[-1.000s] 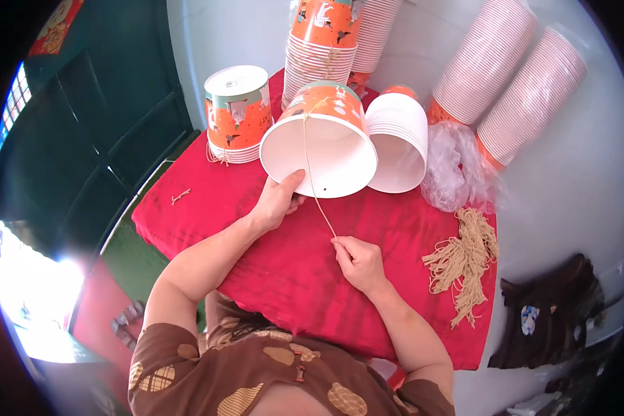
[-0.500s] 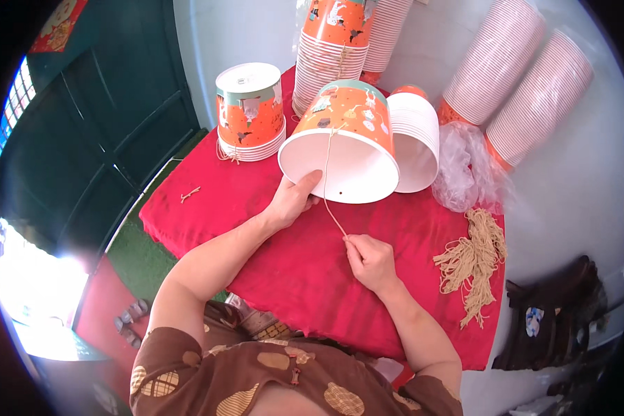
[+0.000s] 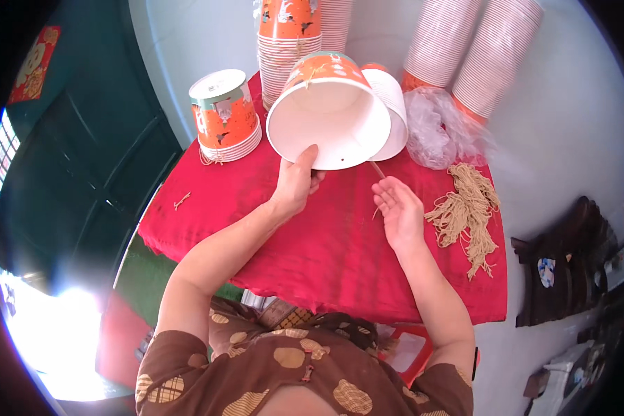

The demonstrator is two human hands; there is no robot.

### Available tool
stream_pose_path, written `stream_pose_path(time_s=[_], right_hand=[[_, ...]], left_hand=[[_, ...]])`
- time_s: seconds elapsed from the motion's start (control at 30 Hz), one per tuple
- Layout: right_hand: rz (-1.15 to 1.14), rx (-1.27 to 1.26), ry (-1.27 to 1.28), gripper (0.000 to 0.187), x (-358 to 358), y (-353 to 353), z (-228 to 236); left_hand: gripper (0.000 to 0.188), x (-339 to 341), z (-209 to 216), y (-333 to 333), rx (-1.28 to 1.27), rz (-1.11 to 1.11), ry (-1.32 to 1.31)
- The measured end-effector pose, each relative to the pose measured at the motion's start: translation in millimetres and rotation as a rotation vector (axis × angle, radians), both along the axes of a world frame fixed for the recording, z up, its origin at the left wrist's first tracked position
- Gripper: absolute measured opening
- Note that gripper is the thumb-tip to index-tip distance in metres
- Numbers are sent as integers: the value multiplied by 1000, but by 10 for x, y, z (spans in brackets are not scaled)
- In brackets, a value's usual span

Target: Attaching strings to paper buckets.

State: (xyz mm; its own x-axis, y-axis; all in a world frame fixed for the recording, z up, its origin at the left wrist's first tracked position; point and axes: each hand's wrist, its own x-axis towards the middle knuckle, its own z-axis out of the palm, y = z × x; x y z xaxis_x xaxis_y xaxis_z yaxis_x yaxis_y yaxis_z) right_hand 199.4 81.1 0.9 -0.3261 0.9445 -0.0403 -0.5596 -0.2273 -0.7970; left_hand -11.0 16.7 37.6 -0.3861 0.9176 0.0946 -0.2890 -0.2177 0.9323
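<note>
My left hand (image 3: 295, 182) grips a paper bucket (image 3: 333, 128) by its near rim, thumb inside and fingers underneath. The bucket is orange and green outside, white inside, and tilted with its mouth toward me. A small hole shows near the lower rim, and a cord knot (image 3: 315, 73) sits on the upper side. To its right, my right hand (image 3: 401, 211) has its fingers drawn together on a thin tan cord (image 3: 377, 170). The cord comes from under the bucket's right edge, and a short end hangs by the thumb.
Nested white buckets (image 3: 390, 114) lie behind the held one. A short orange stack (image 3: 225, 121) stands left, with taller stacks (image 3: 289, 59) behind. Right are crumpled clear plastic (image 3: 440, 128), a bundle of tan cords (image 3: 468, 215) and wrapped stacks (image 3: 496, 59). Red cloth (image 3: 305, 256) covers the table.
The cord no longer crosses the bucket's mouth; it now passes beneath the right side. My right hand has moved right and turned its palm upward. The view has shifted.
</note>
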Motion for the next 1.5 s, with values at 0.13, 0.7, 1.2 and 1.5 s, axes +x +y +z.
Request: stream_pose_path(time_s=[0.13,0.7,1.2,1.5], right_hand=[[-126,-1,145,25,208,188,45],[170,392,-80,40,183,50,58],[282,299,-168,20,129,13,-5],[192,167,116,17,123,93,-80]], left_hand=[[20,340,151,104,28,-41,-102],[18,430,-258,-1,18,-68,-186],[17,290,-249,27,0,-91,-210],[21,337,-196,-30,15,-145,-201]])
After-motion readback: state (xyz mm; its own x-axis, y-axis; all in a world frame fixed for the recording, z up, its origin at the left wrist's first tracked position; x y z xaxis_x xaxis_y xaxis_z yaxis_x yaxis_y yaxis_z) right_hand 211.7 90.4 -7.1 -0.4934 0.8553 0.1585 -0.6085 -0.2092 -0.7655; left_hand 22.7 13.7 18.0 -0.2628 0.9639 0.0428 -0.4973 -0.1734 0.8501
